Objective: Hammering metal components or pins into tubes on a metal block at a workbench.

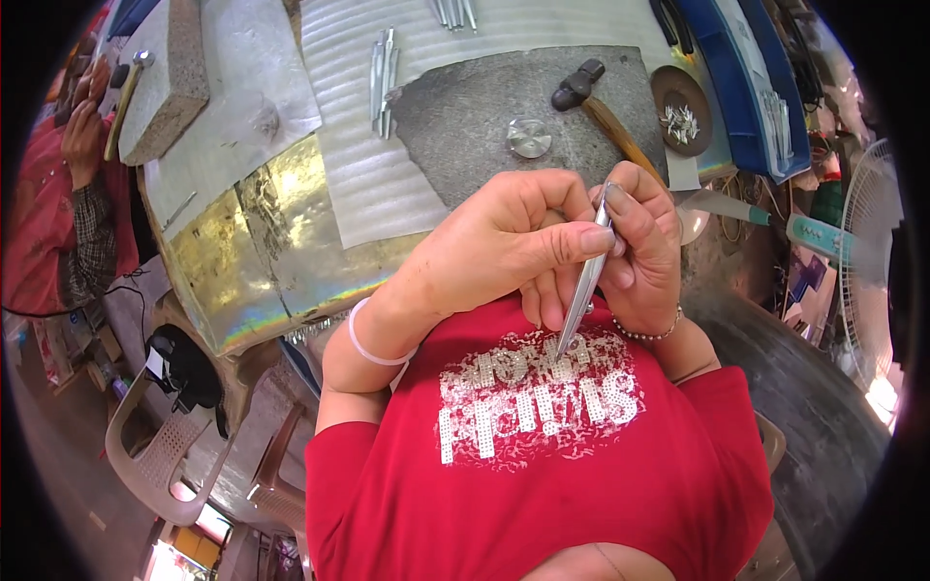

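Observation:
In front of my red shirt, both hands meet around a slim, tapered silver metal tool [583, 290]. Its pointed end slants down toward my chest; its exact kind is unclear. My left hand [499, 232], below a pale bangle, is closed, with the thumb pressed along the tool's shaft. My right hand [644, 237], with a beaded bracelet at the wrist, is closed around the upper end, thumb and fingers pinching there. Any small part between the fingertips is hidden. Just beyond the hands, a hammer [620, 131] and a clear round disc [530, 138] lie on a grey stone slab [455, 107].
A brown dish [668, 82] of small silver pieces sits right of the hammer. Blue trays [741, 92] stand at the far right, near a fan [867, 232]. Silver rods [384, 82] lie on white foam [354, 184]. A granite block [170, 87] and another person's hand [82, 140] are at left.

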Demonstrator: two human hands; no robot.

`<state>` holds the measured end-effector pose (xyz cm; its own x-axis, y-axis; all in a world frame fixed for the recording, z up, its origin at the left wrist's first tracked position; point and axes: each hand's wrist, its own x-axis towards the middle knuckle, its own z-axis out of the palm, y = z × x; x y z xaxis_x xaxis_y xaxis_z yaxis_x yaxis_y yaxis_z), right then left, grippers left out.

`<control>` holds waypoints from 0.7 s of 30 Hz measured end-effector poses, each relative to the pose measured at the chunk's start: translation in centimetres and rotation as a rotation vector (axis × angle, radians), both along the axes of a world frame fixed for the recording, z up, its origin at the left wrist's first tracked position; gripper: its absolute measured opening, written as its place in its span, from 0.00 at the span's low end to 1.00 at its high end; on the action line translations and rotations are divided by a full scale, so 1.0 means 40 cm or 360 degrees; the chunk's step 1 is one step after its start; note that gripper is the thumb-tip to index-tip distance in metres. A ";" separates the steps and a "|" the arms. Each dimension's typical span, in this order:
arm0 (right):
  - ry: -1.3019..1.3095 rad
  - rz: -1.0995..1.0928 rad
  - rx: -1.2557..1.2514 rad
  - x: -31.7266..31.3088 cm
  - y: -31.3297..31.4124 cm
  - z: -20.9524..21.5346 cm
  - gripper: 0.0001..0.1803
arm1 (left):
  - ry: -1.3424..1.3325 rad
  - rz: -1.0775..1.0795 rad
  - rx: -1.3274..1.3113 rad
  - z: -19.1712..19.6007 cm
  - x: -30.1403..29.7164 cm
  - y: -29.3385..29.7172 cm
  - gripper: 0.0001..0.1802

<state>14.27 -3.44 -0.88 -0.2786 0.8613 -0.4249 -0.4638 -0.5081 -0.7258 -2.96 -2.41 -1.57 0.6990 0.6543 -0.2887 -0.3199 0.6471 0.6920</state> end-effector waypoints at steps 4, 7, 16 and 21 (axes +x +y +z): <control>0.0007 0.0082 0.0022 -0.029 -0.001 0.004 0.07 | -0.0016 0.0057 0.0027 0.005 -0.031 -0.018 0.12; 0.0021 0.0121 0.0030 -0.049 -0.003 0.007 0.07 | -0.0015 0.0124 0.0056 0.004 -0.047 -0.034 0.11; -0.0007 0.0188 0.0070 -0.085 -0.009 0.007 0.06 | -0.0053 0.0237 0.0066 -0.002 -0.078 -0.061 0.11; 0.0012 0.0211 0.0053 -0.092 -0.005 0.007 0.06 | -0.0057 0.0284 0.0045 -0.007 -0.081 -0.067 0.11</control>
